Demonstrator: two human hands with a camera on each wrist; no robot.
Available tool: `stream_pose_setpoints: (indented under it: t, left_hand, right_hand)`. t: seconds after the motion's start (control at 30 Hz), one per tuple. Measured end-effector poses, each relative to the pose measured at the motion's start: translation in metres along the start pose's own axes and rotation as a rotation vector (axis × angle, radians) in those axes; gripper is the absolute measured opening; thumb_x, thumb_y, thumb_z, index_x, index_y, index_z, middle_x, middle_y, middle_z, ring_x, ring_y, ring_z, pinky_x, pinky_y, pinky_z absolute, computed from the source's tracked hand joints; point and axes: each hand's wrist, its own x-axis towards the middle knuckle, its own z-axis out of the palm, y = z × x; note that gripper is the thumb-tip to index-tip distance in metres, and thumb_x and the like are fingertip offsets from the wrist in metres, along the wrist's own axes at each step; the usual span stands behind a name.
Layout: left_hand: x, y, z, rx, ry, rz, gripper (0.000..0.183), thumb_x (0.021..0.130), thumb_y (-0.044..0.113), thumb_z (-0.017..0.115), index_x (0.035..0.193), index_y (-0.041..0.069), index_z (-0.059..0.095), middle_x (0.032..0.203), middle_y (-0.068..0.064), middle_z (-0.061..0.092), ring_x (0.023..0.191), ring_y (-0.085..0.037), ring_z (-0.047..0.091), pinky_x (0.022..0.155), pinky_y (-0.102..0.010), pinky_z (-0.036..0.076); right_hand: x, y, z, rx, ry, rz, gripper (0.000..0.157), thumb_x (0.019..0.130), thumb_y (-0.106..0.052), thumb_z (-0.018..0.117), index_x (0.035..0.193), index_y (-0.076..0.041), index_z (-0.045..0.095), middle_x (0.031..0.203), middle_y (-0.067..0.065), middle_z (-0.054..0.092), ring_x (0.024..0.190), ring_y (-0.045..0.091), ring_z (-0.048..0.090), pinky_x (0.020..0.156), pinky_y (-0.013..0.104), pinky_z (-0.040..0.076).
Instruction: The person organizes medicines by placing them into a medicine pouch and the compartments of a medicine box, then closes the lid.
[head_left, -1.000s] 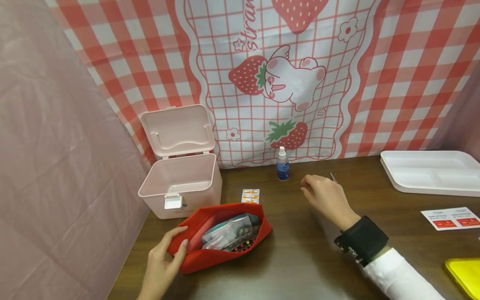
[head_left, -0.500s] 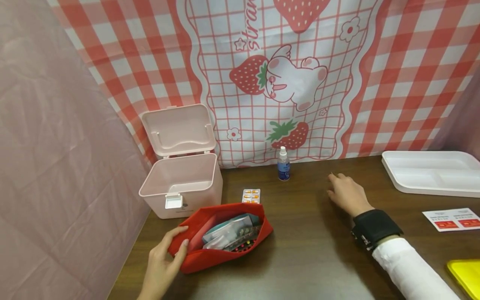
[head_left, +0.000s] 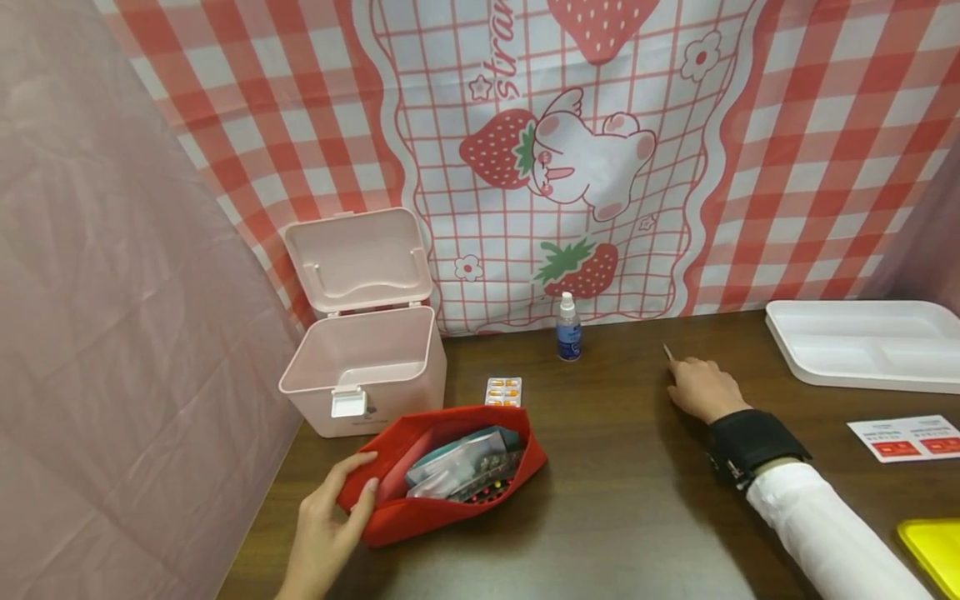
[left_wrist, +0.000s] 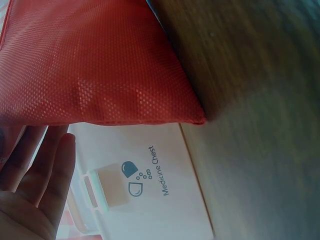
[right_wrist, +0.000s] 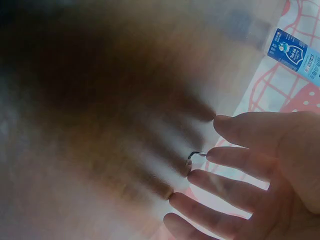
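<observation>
My left hand [head_left: 324,521] grips the left end of a red zip pouch [head_left: 442,521], holding its mouth wide. Inside lie blister packs [head_left: 491,492] and clear plastic packets [head_left: 453,462]. In the left wrist view, fingers [left_wrist: 57,172] stretch behind the pouch's edge. My right hand [head_left: 705,390] reaches down to the table on the right, fingers spread. By its fingertips lies a thin metal tool [head_left: 668,353], mostly hidden by the hand; its kind is unclear. In the right wrist view, a bent piece of the tool [right_wrist: 195,156] shows between the fingertips, the thumb apart from it.
Behind the pouch stands a pink medicine chest [head_left: 397,400], lid up. An orange capsule blister pack [head_left: 503,392] and a small blue-labelled spray bottle [head_left: 568,333] are nearby. On the right are a white divided tray [head_left: 862,375], a red-white packet [head_left: 903,437] and a yellow item [head_left: 933,542].
My right hand has moved right and lowered to the table beside the thin metal tool. The left hand and the pouch have stayed in place.
</observation>
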Motion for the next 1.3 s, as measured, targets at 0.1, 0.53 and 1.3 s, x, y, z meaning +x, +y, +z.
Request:
stream_pose_setpoints:
  t: [0.1, 0.53, 1.3]
  left_hand:
    - [0.001, 0.000, 0.000, 0.000, 0.002, 0.011, 0.046, 0.070, -0.008, 0.070, 0.112, 0.009, 0.061, 0.097, -0.007, 0.068, 0.084, -0.006, 0.063, 0.079, -0.009, 0.043]
    - [0.001, -0.004, 0.001, 0.016, 0.008, 0.029, 0.048, 0.067, -0.009, 0.071, 0.111, 0.008, 0.061, 0.098, -0.006, 0.068, 0.084, -0.007, 0.063, 0.078, -0.009, 0.043]
    - [0.000, -0.003, -0.001, 0.019, -0.001, 0.024, 0.046, 0.068, -0.009, 0.071, 0.110, 0.007, 0.062, 0.094, -0.007, 0.068, 0.081, -0.008, 0.063, 0.078, -0.008, 0.042]
  right_hand:
    - [0.002, 0.000, -0.001, 0.001, 0.006, -0.013, 0.021, 0.077, -0.007, 0.062, 0.093, 0.007, 0.061, 0.092, 0.029, 0.061, 0.084, 0.047, 0.057, 0.062, 0.055, 0.046]
    - [0.006, 0.002, -0.005, 0.073, 0.112, -0.006, 0.005, 0.067, 0.002, 0.061, 0.070, -0.001, 0.063, 0.071, 0.021, 0.062, 0.062, 0.037, 0.058, 0.047, 0.047, 0.042]
    - [0.006, 0.001, -0.001, 0.043, 0.088, -0.030, 0.009, 0.063, 0.003, 0.058, 0.062, -0.004, 0.053, 0.067, 0.018, 0.060, 0.064, 0.034, 0.058, 0.046, 0.047, 0.041]
